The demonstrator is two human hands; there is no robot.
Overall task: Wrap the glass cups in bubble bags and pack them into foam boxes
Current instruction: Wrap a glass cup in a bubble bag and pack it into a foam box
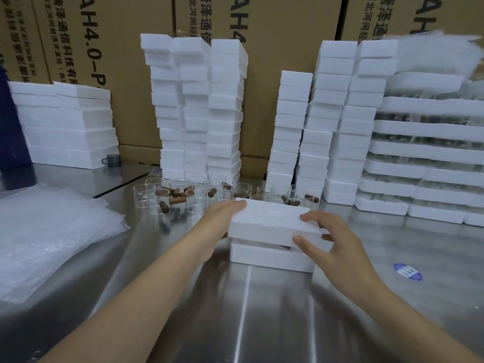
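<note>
At counter (262,310) centre, left hand (220,218) and right hand (330,239) grip the foam lid (272,221) endwise over its box (269,256) (light, likely crumbly).

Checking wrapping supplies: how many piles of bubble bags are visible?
2. One pile of clear bubble bags lies on the steel table, left; another pile tops the white foam tray stack, far right. More may be hidden.

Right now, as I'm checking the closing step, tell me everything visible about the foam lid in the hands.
The foam lid is a white, grainy rectangular slab, lying slightly askew over the foam box on the steel table. The left hand holds its left end; the right hand pinches its right front corner.
</note>
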